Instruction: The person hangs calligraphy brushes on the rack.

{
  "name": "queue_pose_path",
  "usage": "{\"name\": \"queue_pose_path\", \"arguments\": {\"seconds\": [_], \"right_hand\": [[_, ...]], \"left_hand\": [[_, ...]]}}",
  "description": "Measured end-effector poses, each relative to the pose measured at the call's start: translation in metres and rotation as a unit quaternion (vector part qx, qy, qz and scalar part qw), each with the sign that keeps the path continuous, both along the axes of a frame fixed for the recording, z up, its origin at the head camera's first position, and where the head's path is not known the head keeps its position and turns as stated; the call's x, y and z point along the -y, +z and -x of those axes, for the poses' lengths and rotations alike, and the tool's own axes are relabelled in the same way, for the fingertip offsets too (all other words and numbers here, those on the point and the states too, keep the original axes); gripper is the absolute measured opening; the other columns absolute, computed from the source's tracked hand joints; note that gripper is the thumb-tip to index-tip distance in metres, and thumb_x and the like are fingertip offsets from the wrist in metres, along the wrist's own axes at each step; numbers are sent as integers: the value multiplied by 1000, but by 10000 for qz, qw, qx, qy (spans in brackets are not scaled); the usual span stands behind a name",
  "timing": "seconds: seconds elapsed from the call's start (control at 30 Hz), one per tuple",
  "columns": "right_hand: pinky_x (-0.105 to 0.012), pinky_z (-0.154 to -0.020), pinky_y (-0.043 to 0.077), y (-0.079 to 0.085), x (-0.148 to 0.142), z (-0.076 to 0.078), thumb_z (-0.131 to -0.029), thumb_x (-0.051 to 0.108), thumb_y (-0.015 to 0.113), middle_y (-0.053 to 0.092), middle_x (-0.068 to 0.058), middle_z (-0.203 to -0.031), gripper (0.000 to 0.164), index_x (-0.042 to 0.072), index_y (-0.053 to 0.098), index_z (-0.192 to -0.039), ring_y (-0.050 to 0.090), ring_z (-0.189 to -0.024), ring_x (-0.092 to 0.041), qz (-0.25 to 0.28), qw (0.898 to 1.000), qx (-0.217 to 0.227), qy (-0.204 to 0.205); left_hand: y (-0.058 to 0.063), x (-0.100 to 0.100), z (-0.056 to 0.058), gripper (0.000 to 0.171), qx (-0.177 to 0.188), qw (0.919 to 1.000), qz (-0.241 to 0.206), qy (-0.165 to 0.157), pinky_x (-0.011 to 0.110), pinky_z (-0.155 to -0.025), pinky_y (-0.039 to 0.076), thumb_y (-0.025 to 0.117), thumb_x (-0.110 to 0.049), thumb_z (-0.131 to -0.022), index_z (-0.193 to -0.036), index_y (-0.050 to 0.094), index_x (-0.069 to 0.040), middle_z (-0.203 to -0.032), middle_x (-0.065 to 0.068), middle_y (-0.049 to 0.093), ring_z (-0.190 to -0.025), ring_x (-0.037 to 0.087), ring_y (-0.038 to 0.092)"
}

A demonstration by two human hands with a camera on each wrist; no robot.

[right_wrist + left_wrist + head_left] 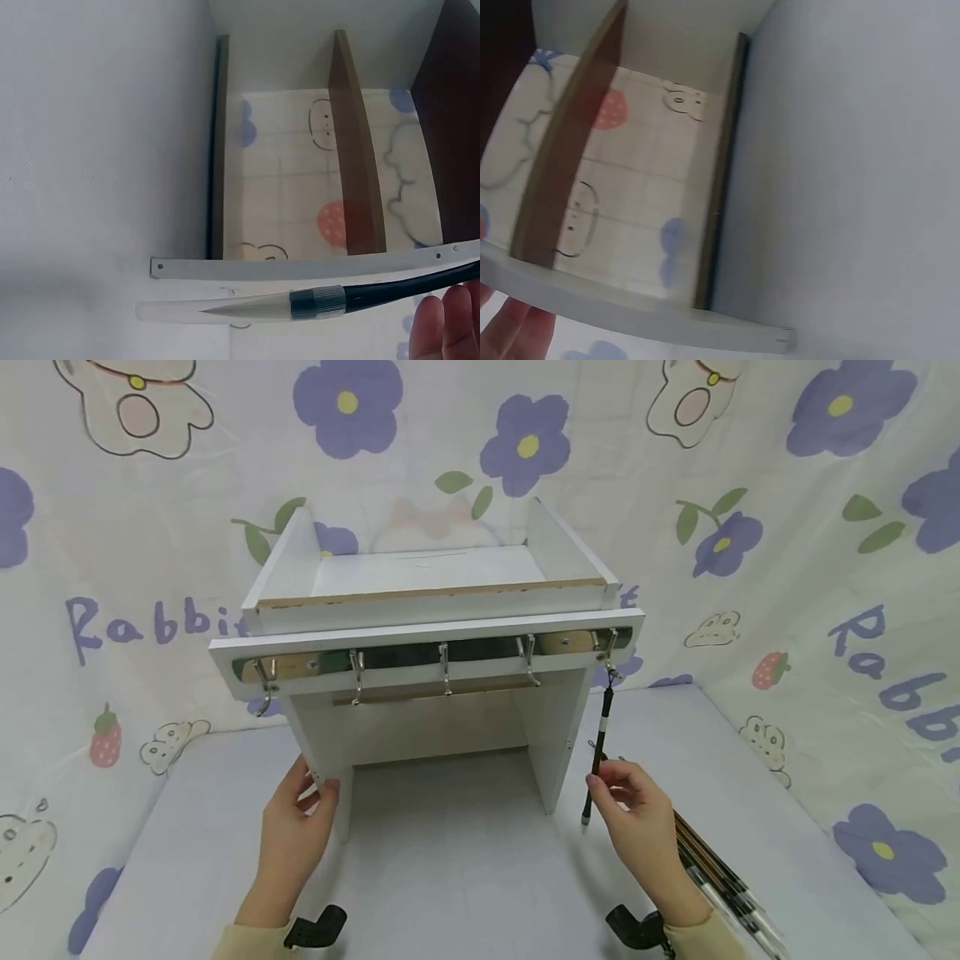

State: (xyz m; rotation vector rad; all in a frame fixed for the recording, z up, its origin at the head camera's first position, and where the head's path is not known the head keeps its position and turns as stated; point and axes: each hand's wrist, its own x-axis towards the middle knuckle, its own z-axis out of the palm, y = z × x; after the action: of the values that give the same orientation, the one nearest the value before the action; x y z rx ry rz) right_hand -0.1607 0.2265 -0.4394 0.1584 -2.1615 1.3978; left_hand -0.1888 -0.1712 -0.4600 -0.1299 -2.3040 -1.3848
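A white shelf [431,615] stands on the table, with a metal rail of several hooks [445,670] along its front. From the rightmost hook a dark calligraphy brush [603,727] hangs by its loop, tip down. My right hand [637,818] pinches the brush's lower part between thumb and fingers. In the right wrist view, a clear cap [172,311] covers the pale bristles of the brush. My left hand [292,843] grips the front edge of the shelf's left side panel, thumb in front; its fingers [525,334] show at the panel's outer side in the left wrist view.
Several more brushes [723,872] lie on the table to the right, partly behind my right hand and wrist. A patterned cloth [420,452] with flowers and rabbits hangs behind the shelf and along the right side. The other hooks carry nothing.
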Motion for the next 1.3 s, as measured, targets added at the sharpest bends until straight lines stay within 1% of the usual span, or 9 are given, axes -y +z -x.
{"name": "queue_pose_path", "arguments": {"seconds": [0.07,0.1,0.23,0.37,0.53,0.7,0.87,1.1,1.3], "right_hand": [[-17,-76,50,-8,-4,6,-89,4,69,65,1,-92,14,7,67,-102,61,-85,-10,30,10000,-31,42],[-17,-76,50,-9,-4,7,-89,5,69,65,1,-91,14,8,67,-102,61,-85,-10,18,10000,-41,48],[-17,-74,50,-10,-4,8,-89,6,70,65,1,-91,13,7,66,-101,61,-85,-10,3,10000,-76,55],[-16,-75,50,-9,-3,9,-88,7,70,65,2,-91,14,7,66,-101,61,-86,-10,-67,10000,-20,29],[-16,-74,50,-9,-1,10,-88,7,70,65,2,-91,13,7,66,-101,61,-86,-10,-105,9999,67,-10],[-16,-74,50,-8,-1,10,-89,7,70,65,2,-92,13,7,66,-102,61,-86,-9,-147,9998,95,-31],[-16,-75,50,-7,-2,9,-89,8,70,65,2,-93,14,7,66,-103,61,-88,-8,-206,9997,92,-25],[-15,-75,50,-8,-1,11,-88,7,70,66,2,-93,15,8,67,-102,61,-86,-7,-201,9998,30,37],[-15,-74,50,-9,1,13,-88,6,70,66,1,-91,14,6,66,-101,62,-85,-7,-167,9998,-27,75]], "left_hand": [[8,-1,1,51,-125,9999,57,49,38,-86,54,59,-10,-94,-143,47,-15,-129,7,56,-112,24,57],[11,-1,1,51,-159,9998,65,65,38,-85,54,60,-8,-93,-143,47,-14,-127,7,55,-110,23,56],[16,0,4,53,-165,9998,62,137,30,-81,54,62,-6,-91,-141,47,-10,-122,7,53,-103,19,55],[13,2,5,49,-24,9997,-144,190,24,-80,53,64,-8,-90,-137,50,-8,-121,6,55,-100,18,57],[10,6,5,41,154,9987,-415,248,15,-75,51,67,-12,-89,-129,57,-10,-114,3,60,-96,16,60],[8,8,7,34,128,9988,-241,403,12,-72,51,70,-14,-88,-122,63,-13,-109,2,63,-93,15,62],[7,7,7,33,66,9985,-21,535,11,-70,50,70,-15,-88,-120,63,-13,-108,3,63,-92,16,63],[6,7,7,32,43,9985,61,545,11,-70,50,70,-16,-88,-120,62,-14,-109,3,63,-92,17,63],[3,9,7,33,105,9984,-28,551,13,-70,51,70,-18,-89,-120,63,-15,-110,0,62,-92,15,62]]}}
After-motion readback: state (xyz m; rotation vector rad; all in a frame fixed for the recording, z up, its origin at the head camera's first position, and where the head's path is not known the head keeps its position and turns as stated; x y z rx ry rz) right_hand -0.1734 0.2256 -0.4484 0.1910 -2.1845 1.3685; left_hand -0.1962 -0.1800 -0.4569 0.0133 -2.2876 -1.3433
